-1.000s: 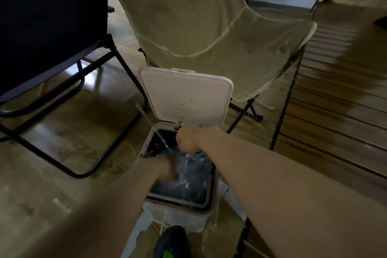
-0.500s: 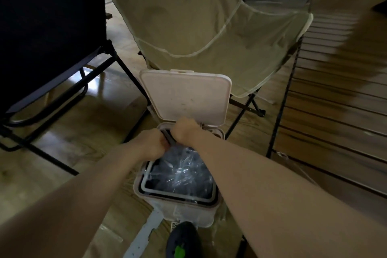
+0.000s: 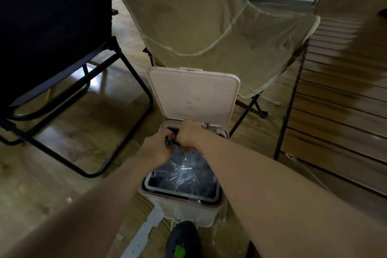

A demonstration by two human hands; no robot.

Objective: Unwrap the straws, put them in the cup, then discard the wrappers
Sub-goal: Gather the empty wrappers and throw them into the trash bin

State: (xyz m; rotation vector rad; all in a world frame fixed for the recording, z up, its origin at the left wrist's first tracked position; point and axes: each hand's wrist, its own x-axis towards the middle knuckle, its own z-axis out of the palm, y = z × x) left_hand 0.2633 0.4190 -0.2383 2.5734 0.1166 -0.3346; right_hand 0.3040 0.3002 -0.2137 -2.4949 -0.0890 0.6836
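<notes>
The pale pedal bin (image 3: 184,211) stands on the floor with its lid (image 3: 193,95) raised. Crumpled clear wrappers (image 3: 186,172) lie inside on a black liner. Both my hands meet over the bin's back rim. My left hand (image 3: 156,150) and my right hand (image 3: 189,134) have curled fingers and pinch a small dark thing (image 3: 171,141) between them; what it is cannot be made out. No cup or straws are in view.
My dark shoe (image 3: 184,241) with a green mark is at the bin's front. A beige folding chair (image 3: 209,27) stands right behind the bin, a black-framed chair (image 3: 62,48) to the left, and a slatted wooden table (image 3: 339,111) to the right.
A long clear wrapper stuck up from my hands a second ago and no longer shows. My left hand rose out of the bin to meet the right at the back rim.
</notes>
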